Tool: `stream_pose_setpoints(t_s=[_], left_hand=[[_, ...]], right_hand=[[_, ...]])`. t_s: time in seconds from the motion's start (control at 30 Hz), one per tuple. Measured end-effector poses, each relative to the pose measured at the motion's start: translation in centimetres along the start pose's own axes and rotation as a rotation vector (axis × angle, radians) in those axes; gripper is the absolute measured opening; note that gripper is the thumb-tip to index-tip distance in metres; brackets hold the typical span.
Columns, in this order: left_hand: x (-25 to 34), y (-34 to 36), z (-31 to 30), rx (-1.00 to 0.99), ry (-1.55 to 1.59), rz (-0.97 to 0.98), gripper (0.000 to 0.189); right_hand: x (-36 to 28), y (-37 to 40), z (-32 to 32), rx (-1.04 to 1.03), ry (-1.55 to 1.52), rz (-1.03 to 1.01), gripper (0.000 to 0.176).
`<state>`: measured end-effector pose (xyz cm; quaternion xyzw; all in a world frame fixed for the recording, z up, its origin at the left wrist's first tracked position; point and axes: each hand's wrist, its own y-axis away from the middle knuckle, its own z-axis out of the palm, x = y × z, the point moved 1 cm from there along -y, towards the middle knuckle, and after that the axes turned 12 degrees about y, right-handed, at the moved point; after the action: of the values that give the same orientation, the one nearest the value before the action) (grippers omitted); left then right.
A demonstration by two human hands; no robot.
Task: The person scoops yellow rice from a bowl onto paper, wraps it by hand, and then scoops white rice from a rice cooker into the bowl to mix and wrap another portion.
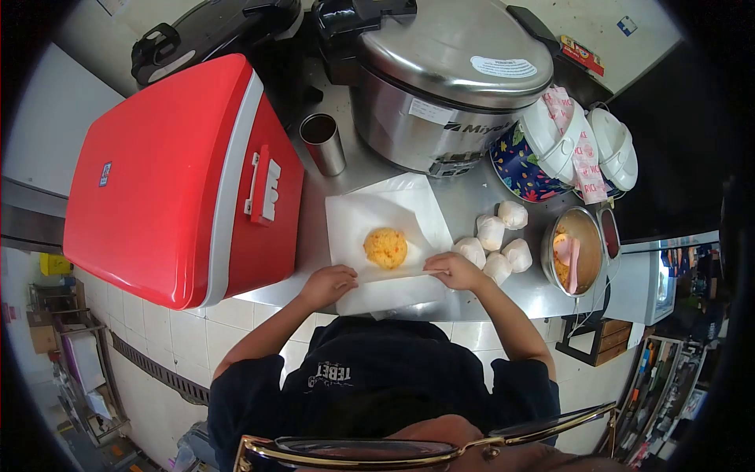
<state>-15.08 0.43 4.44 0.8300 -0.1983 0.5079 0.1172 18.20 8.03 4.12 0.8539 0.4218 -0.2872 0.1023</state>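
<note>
A mound of orange-yellow rice lies on a sheet of white wrapping paper spread on the steel counter. My left hand pinches the paper's near edge at the left, and my right hand grips the same edge at the right. Between them the edge is lifted in a fold just below the rice. Right of the paper sit several white wrapped bundles. Beyond them stands a metal bowl with a pink rice scoop and some orange rice in it.
A big red cooler box stands close on my left. Behind the paper are a steel tumbler and a large rice cooker. Two lidded patterned pails stand at the back right, with a printed paper strip draped over them.
</note>
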Motion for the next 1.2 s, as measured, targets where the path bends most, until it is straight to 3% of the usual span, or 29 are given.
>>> stream_pose_setpoints(t_s=[0.03, 0.07, 0.1, 0.13, 0.2, 0.23, 0.3, 0.33, 0.37, 0.4, 0.43, 0.47, 0.5, 0.53, 0.57, 0.63, 0.67, 0.7, 0.77, 0.8, 0.83, 0.9, 0.93, 1.03, 1.07, 1.13, 1.2], left_hand=[[-0.7, -0.4, 0.3, 0.0, 0.001, 0.0, 0.012], [-2.1, -0.9, 0.6, 0.199, 0.164, -0.079, 0.014], [-3.3, -1.3, 1.0, 0.399, 0.325, -0.162, 0.017], [-4.5, -2.1, 1.5, 0.401, 0.326, -0.164, 0.017], [-5.9, -4.0, 2.2, 0.654, 0.576, -0.56, 0.019], [-5.7, -4.3, 2.5, 0.654, 0.578, -0.558, 0.019], [-3.7, -4.7, 2.1, 0.693, -0.025, -0.444, 0.022], [-3.0, -4.6, 2.1, 0.697, -0.027, -0.445, 0.022], [-2.2, -4.3, 2.2, 0.678, -0.283, -0.244, 0.03], [-1.4, -4.2, 2.4, 0.645, -0.534, -0.039, 0.041], [-0.9, -4.3, 2.8, 0.648, -0.534, -0.039, 0.041], [-0.2, -4.5, 3.7, 0.341, -0.532, 0.159, 0.043], [0.6, -4.5, 4.6, 0.03, -0.518, 0.351, 0.045], [1.2, -4.4, 5.0, 0.028, -0.515, 0.347, 0.045], [1.8, -4.5, 5.2, 0.02, -0.48, 0.268, 0.044], [1.8, -4.8, 5.0, 0.011, -0.451, 0.194, 0.043], [1.4, -5.0, 5.0, 0.037, -0.497, 0.218, 0.043], [0.8, -5.1, 5.1, 0.063, -0.54, 0.239, 0.042], [-1.2, -5.9, 4.9, 0.062, -0.555, 0.264, 0.044], [-1.3, -6.7, 4.4, 0.064, -0.572, 0.295, 0.045], [-1.3, -7.5, 4.3, 0.062, -0.57, 0.297, 0.045], [1.6, -9.5, 3.1, 0.328, -0.548, 0.134, 0.048], [3.2, -10.0, 2.4, 0.432, -0.535, 0.144, 0.047], [6.3, -10.8, 0.9, 0.458, -0.698, 0.148, 0.041], [5.5, -10.5, 1.1, 0.458, -0.697, 0.147, 0.041], [2.3, -9.5, 1.7, 0.154, -0.59, 0.091, 0.035], [0.7, -7.7, 1.4, 0.12, -0.595, 0.15, 0.03]], right_hand=[[0.5, 0.4, 0.4, 0.023, -0.271, 0.168, 0.013], [0.8, 0.1, 0.8, 0.022, -0.272, 0.169, 0.013], [1.1, -0.3, 1.3, 0.055, -0.271, 0.36, 0.012], [1.3, -0.6, 1.9, 0.089, -0.266, 0.549, 0.012], [0.8, -1.8, 2.9, 0.18, -0.164, 0.613, 0.012], [0.5, -2.2, 3.1, 0.273, -0.064, 0.677, 0.017], [0.1, -2.6, 2.9, 0.305, -0.025, 0.733, 0.022], [-0.1, -2.8, 2.7, 0.333, 0.014, 0.788, 0.028], [-0.4, -3.6, 2.2, 0.334, 0.013, 0.783, 0.028], [-0.8, -4.7, 1.3, 0.586, 0.144, 0.645, 0.038], [-0.9, -5.8, 0.6, 0.831, 0.274, 0.498, 0.048], [-0.3, -6.8, 0.6, 0.828, 0.273, 0.499, 0.048], [0.8, -8.1, 0.8, 0.751, -0.198, 0.523, 0.049], [1.9, -9.2, 0.9, 0.648, -0.664, 0.529, 0.052], [2.6, -9.7, -0.1, 0.646, -0.667, 0.532, 0.052], [4.4, -10.8, -2.9, 0.076, -0.278, 0.553, 0.05], [5.6, -11.4, -3.6, -0.077, -0.095, 0.484, 0.042], [6.9, -12.2, -3.4, -0.08, -0.097, 0.484, 0.042], [8.3, -13.1, -2.4, -0.058, 0.132, 0.151, 0.045], [7.3, -13.4, -2.7, -0.059, 0.13, 0.153, 0.045], [6.2, -14.0, -2.9, -0.091, 0.191, 0.198, 0.04], [3.7, -14.2, -4.0, -0.122, 0.25, 0.249, 0.036], [2.2, -13.6, -4.3, -0.091, 0.331, 0.15, 0.026], [-2.4, -9.9, -3.3, -0.051, 0.723, -0.083, 0.008], [-3.2, -8.3, -2.4, 0.03, 0.738, -0.128, 0.009], [-3.5, -5.7, -0.8, 0.112, 0.755, -0.171, 0.011], [-3.1, -4.2, 0.3, 0.281, 0.722, -0.222, 0.013]])
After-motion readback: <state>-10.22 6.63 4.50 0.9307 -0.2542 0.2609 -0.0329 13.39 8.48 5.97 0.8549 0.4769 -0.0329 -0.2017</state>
